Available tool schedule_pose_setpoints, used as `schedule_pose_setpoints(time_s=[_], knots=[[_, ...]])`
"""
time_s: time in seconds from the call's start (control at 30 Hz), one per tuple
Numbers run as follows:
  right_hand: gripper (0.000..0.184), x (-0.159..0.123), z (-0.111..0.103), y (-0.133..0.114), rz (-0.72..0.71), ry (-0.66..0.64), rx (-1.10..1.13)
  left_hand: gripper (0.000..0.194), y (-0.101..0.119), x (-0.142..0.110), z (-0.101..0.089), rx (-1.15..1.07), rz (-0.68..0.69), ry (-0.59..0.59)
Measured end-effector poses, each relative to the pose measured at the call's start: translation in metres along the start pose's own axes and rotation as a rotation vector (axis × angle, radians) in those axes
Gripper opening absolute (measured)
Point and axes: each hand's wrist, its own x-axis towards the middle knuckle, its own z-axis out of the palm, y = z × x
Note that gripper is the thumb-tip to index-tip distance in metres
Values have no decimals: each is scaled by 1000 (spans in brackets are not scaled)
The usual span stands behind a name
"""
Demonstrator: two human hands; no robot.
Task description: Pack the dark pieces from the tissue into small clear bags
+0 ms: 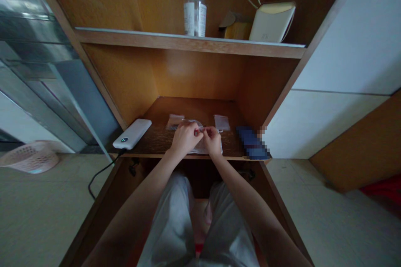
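Your left grip point(185, 138) and your right grip point(212, 141) meet just above the bench point(194, 108), both closed in a fingertip pinch on a small reddish item point(197, 132). It is too small to make out, and your fingers partly hide it. A clear plastic bag point(202, 147) lies directly under both grips, touching the heels of your hands, and its far edge shows just past them.

Beyond the left grip lies a small clear zip bag point(174, 121), and beyond the right grip lies a second small clear zip bag point(222, 122). Both lie flat on the bench, near your hands but not touching them.

Well left of the left grip, a white power bank point(132, 133) sits at the bench edge, with a black cable point(103, 174) dropping from it toward the floor. Right of the right grip, a blurred blue object point(252, 144) lies at the bench's right edge.

Above and ahead of the grips, a shelf point(188, 46) holds a lidded plastic jar point(195, 11) and a cream pouch point(272, 23).
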Motion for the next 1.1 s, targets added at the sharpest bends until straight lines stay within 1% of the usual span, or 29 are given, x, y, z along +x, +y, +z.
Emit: schedule_pose_setpoints(time_s=[0.1, 0.23, 0.3, 0.4, 0.5, 0.57, 0.6, 0.63, 0.7, 0.77, 0.8, 0.93, 1.03, 1.1], knots=[[9, 0, -1, -2, -60, -12, 68, 9, 2, 2, -4, 21, 14, -15], [10, -1, -2, -7, -152, -153, 108, 8, 0, 1, -3, -23, 25, -26], [13, -1, -2, -8, -170, -187, 96, 8, -3, 0, -1, -82, 39, -31], [15, -1, -1, -8, -160, -172, 105, 7, -7, -2, 0, -163, 18, 1], [16, -1, 0, -8, -120, -139, 115, 6, -11, -3, -6, -137, -58, 103], [17, -2, 0, -10, -84, -140, 109, 22, -14, -3, -13, -102, -53, 123], [18, -2, 0, -11, -72, -150, 107, 32, -16, -4, -16, -95, -18, 96], [19, -2, -1, -13, -67, -163, 106, 42, -18, -4, -18, -96, 35, 42], [22, -3, -2, -15, -72, -194, 109, 56, -23, -5, -21, -112, 146, -104], [23, -3, -3, -17, -75, -226, 121, 61, -29, -5, -19, -134, 209, -229], [23, -3, -3, -17, -71, -239, 130, 60, -33, -5, -17, -144, 216, -260], [20, -2, -1, -14, -57, -275, 158, 47, -45, -3, -8, -255, 196, -250], [16, -2, 0, -11, -97, -262, 142, 40, -52, -4, -3, -369, 175, -260], [16, -1, 0, -9, -102, -244, 126, 38, -55, -5, 0, -412, 128, -249]])
